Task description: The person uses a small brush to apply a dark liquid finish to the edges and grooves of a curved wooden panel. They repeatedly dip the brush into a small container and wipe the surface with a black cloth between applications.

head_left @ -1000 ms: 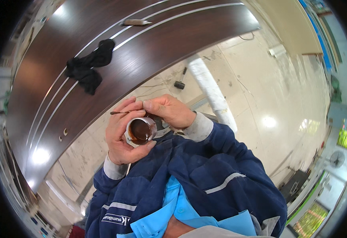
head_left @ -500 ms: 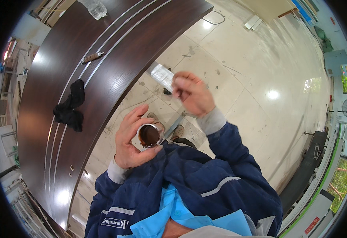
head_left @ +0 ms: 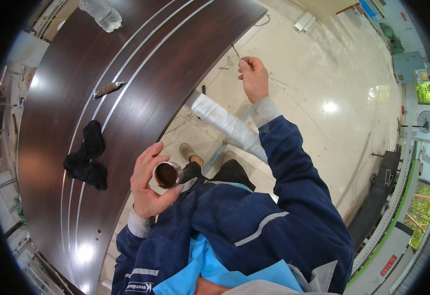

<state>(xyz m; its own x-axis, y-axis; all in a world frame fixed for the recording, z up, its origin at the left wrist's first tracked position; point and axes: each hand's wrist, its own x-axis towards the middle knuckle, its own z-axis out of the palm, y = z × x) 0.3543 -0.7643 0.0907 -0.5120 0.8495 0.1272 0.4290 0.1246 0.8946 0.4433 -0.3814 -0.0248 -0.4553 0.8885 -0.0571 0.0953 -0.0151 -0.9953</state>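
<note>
Between the thumb and fingers of my left hand [head_left: 145, 183] is a small round cup [head_left: 177, 173], its mouth turned up toward me. Dark brown liquid [head_left: 166, 175] lies inside. My right hand [head_left: 253, 78] reaches out to the far right edge of a dark wood-grain tabletop [head_left: 175, 73]. Its fingertips pinch a thin dark stick [head_left: 235, 51] that looks like a fine brush. The tip of the stick is at the tabletop's edge; whether it touches, I cannot tell.
On the tabletop lie a black cloth [head_left: 87, 157], a brown tube with a nozzle [head_left: 107, 89] and a clear plastic bottle [head_left: 101, 15]. A plastic-wrapped beam [head_left: 230, 123] runs below my right arm. Pale tiles [head_left: 313, 93] cover the floor.
My right hand has moved up and away to the tabletop's edge, and the thin stick now shows in its fingers. My left hand with the cup has shifted slightly left and nearer me.
</note>
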